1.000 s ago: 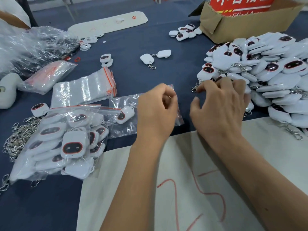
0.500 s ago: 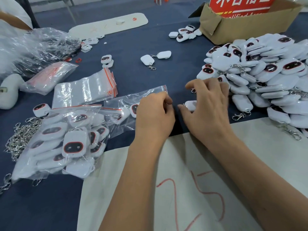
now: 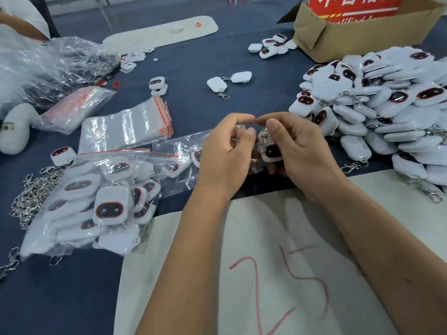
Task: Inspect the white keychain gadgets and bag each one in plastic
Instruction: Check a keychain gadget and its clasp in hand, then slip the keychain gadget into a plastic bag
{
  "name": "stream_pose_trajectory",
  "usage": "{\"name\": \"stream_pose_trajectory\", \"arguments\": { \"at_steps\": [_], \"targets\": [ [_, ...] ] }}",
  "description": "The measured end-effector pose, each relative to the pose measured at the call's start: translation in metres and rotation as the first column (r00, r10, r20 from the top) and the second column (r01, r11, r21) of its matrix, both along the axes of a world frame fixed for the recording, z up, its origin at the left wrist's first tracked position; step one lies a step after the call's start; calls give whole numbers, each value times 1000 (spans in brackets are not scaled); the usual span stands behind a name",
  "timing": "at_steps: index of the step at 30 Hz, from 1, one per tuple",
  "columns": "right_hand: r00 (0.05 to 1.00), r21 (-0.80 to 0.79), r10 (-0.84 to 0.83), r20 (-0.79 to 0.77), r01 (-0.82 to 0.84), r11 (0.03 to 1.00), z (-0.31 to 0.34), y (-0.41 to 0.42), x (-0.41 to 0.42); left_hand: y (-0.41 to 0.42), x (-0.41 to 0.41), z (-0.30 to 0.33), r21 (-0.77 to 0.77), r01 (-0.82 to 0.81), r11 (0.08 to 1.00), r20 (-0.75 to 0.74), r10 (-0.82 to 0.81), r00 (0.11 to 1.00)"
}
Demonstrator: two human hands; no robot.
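My right hand (image 3: pixel 298 151) holds a white keychain gadget (image 3: pixel 271 149) with a dark red-rimmed face and a metal clasp, thumb on its top. My left hand (image 3: pixel 223 153) is curled beside it, fingertips meeting the right hand's, over a clear plastic bag (image 3: pixel 176 160) that lies on the cloth with another gadget inside. What the left fingers pinch is hidden. A big pile of loose gadgets (image 3: pixel 387 110) lies at the right. Bagged gadgets (image 3: pixel 96 204) are heaped at the left, behind them a stack of empty zip bags (image 3: pixel 125 126).
A cardboard box (image 3: pixel 350 32) stands at the back right. Loose gadgets (image 3: pixel 228 82) dot the blue cloth. A heap of metal chains (image 3: pixel 31 194) lies far left, crumpled plastic (image 3: pixel 48 66) behind it. A white sheet with red marks (image 3: pixel 266 274) lies under my forearms.
My right hand took a gadget from the pile's edge and lifted it toward the left hand. Both hands rose off the cloth and came together.
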State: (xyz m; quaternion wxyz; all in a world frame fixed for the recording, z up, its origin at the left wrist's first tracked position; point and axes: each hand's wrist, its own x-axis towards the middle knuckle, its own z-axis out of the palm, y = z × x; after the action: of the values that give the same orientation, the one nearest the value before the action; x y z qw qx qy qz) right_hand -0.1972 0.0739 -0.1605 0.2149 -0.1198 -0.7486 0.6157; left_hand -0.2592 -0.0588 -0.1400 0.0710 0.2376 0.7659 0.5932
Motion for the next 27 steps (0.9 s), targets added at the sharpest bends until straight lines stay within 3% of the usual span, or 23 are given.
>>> {"name": "stream_pose_trajectory", "arguments": {
  "at_steps": [3, 8, 13, 16, 20, 23, 27],
  "targets": [
    [992, -128, 124, 36, -119, 985, -2, 2, -2, -2, -3, -1, 5, -19, 1000, 35, 18, 999],
    [968, -14, 251, 6, -251, 968, -2, 2, -1, -5, -7, -3, 13, -45, 999, 25, 45, 999],
    [992, -100, 126, 8, -125, 987, -6, 2, -3, -6, -10, -5, 19, -76, 997, 37, 76, 996],
    [999, -195, 16, -39, -23, 981, -5, 6, -4, -7, -10, -6, -1, -73, 997, 134, 72, 988],
    [998, -355, 13, -53, -31, 934, 0, 5, -4, -6, -8, -8, -67, -7, 998, 152, 17, 988],
    [996, -481, 25, -84, -62, 874, 4, 3, -4, -6, -7, -6, -29, -46, 999, 112, 49, 993],
    [1000, -399, -11, -25, 0, 917, 1, 2, -7, -7, -10, -5, 28, -164, 986, 72, 161, 984]
  ]
}}
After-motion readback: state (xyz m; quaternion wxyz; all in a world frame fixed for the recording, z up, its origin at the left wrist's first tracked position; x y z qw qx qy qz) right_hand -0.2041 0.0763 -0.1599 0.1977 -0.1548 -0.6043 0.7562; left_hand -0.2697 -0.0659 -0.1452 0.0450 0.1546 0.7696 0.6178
